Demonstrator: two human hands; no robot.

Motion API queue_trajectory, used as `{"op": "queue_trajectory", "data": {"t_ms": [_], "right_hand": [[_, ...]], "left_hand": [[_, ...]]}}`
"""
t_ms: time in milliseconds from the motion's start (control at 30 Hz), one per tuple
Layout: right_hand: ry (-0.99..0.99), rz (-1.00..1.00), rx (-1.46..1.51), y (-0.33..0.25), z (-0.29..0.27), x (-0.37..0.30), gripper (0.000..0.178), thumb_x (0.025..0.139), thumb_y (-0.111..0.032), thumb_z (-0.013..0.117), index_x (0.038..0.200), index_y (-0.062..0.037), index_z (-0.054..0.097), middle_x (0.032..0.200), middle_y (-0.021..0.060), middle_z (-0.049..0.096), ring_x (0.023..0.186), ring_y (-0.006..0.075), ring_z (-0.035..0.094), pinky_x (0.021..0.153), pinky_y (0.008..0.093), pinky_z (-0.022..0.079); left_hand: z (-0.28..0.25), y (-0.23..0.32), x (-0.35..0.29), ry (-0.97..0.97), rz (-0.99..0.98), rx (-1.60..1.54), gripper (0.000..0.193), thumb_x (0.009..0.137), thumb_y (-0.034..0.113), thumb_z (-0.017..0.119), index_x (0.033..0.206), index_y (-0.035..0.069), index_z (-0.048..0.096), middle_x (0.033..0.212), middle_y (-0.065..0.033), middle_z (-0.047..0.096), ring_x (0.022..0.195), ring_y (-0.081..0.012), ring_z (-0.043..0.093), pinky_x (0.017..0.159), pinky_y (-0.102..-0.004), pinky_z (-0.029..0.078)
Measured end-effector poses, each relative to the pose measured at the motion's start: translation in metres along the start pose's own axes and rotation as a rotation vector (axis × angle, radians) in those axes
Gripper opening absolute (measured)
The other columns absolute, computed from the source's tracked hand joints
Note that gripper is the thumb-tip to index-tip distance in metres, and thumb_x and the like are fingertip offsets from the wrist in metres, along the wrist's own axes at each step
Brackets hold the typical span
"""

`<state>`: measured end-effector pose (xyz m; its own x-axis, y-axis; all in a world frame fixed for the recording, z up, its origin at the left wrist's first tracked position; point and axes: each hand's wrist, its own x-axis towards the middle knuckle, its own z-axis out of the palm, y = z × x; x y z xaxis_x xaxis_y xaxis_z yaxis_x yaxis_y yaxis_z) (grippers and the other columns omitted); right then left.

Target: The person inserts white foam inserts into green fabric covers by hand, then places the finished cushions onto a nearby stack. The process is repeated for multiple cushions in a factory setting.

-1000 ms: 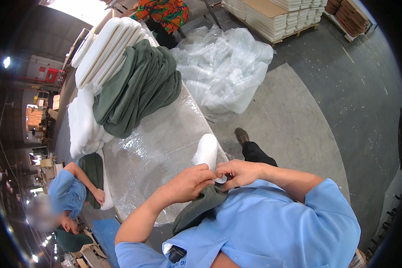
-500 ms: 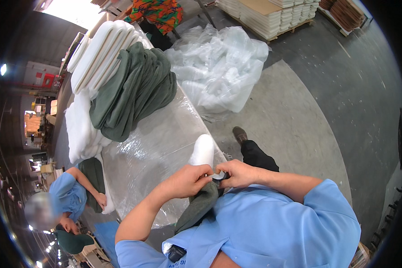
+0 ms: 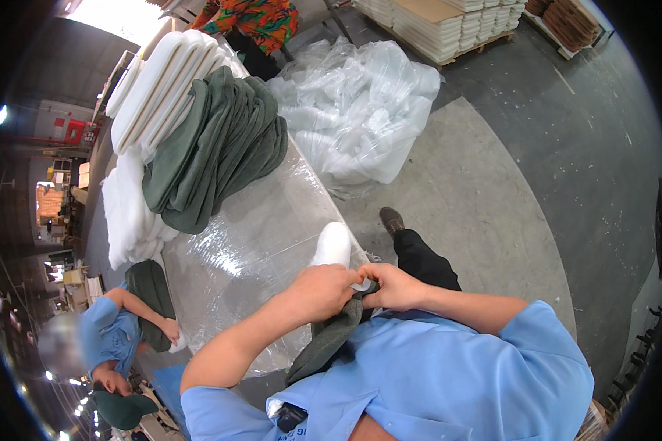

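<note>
Close to my body, my left hand [image 3: 327,294] and my right hand [image 3: 391,287] meet with fingers pinched at the edge of a dark green fabric cover [image 3: 329,339]. A long white padded piece [image 3: 334,244] runs out of the cover, its rounded end lying over the table's edge beyond my hands. A little white material shows between my fingertips. My fingers hide most of the spot where cover and padding meet.
A plastic-wrapped table [image 3: 272,198] carries a pile of green covers [image 3: 213,154] and white padded boards [image 3: 165,81]. Clear bags of white filling [image 3: 360,110] stand beside it. A co-worker [image 3: 118,331] handles another green cover at left; a person in patterned clothing [image 3: 261,26] is at the far end.
My left hand has shifted slightly right, closer to my right hand, and its fingers now overlap the cover's edge. Less white shows between the hands. At left, the co-worker's arm has moved slightly.
</note>
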<state>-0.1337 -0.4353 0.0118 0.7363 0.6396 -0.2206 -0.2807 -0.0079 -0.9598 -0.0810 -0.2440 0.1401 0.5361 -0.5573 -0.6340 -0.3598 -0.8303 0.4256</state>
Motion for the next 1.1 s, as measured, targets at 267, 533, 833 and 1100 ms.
{"op": "queue_trajectory", "data": {"t_ms": [267,533,833,1100], "right_hand": [[-0.235,0.279,0.421,0.011,-0.016,0.0,0.014,0.098,-0.012,0.078,0.108,-0.0065,0.07,0.093,-0.0056,0.07,0.086,0.0037,0.061,0.075,0.0242,0.049],[-0.167,0.134,0.644,0.02,0.001,-0.003,0.005,0.103,-0.009,0.071,0.103,-0.0087,0.066,0.098,-0.0055,0.067,0.093,0.0032,0.059,0.083,0.0233,0.049],[-0.297,0.25,0.67,0.019,-0.009,0.001,0.025,0.102,-0.018,0.075,0.123,-0.0057,0.072,0.111,-0.0044,0.073,0.1,0.005,0.064,0.089,0.0258,0.052],[-0.183,0.134,0.363,0.032,-0.012,0.011,0.025,0.105,-0.032,0.072,0.106,-0.008,0.078,0.087,-0.0097,0.066,0.074,0.0011,0.05,0.064,0.0224,0.041]], "left_hand": [[-0.003,-0.008,-0.002,0.09,-0.061,-0.298,0.022,0.097,0.02,0.064,0.111,0.005,0.072,0.093,-0.0219,0.074,0.091,-0.0412,0.072,0.08,-0.049,0.055],[-0.013,0.002,0.004,-0.173,-0.108,0.143,0.033,0.103,0.042,0.062,0.107,0.012,0.072,0.091,-0.0179,0.075,0.089,-0.041,0.073,0.079,-0.0514,0.056],[0.0,-0.014,0.003,0.007,0.021,-0.034,0.035,0.108,0.044,0.052,0.101,0.011,0.06,0.085,-0.021,0.068,0.086,-0.0461,0.068,0.074,-0.0552,0.052],[-0.003,-0.032,-0.013,0.088,0.041,-0.1,0.037,0.108,0.048,0.053,0.099,0.013,0.059,0.085,-0.0157,0.067,0.086,-0.0416,0.068,0.073,-0.0508,0.052]]}}
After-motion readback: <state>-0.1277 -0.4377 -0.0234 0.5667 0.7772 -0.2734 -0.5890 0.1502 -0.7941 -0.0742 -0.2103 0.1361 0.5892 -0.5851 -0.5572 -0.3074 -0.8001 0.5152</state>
